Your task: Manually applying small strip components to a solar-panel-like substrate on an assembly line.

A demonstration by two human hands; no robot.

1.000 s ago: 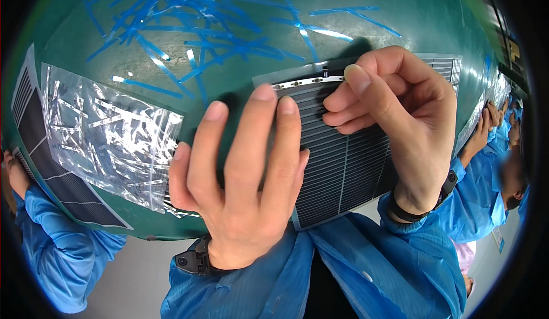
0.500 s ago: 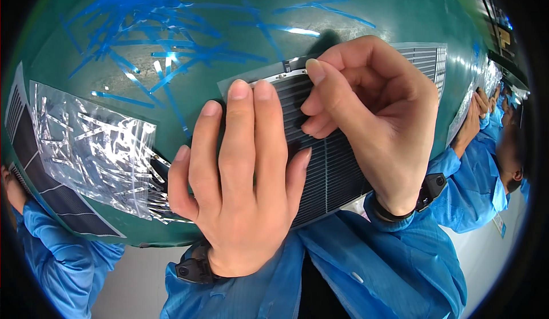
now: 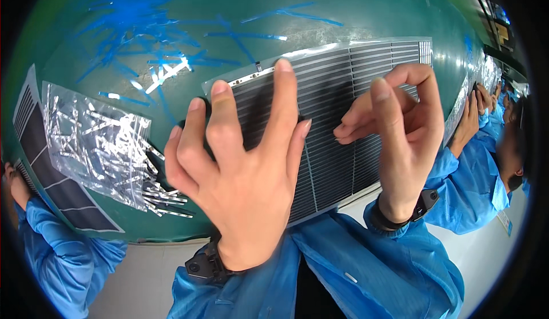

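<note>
One dark flat sheet with white lines (image 3: 63, 187) lies at the far left of the green tabletop (image 3: 372, 7), beside a clear plastic bag (image 3: 94, 142) of shiny silver strips (image 3: 166, 199), some poking out at its right, with a tangle of thin blue film strips (image 3: 137, 24) beyond. The left hand (image 3: 243, 173) has its fingers spread apart, index and middle tips on a narrow white strip with dark dots (image 3: 248, 80) along the far edge of a black flat panel with pale lines (image 3: 329, 159). Farther right, the right hand (image 3: 403, 139) is over this panel, fingers curled and thumb raised; whether thumb and index meet, I cannot tell.
</note>
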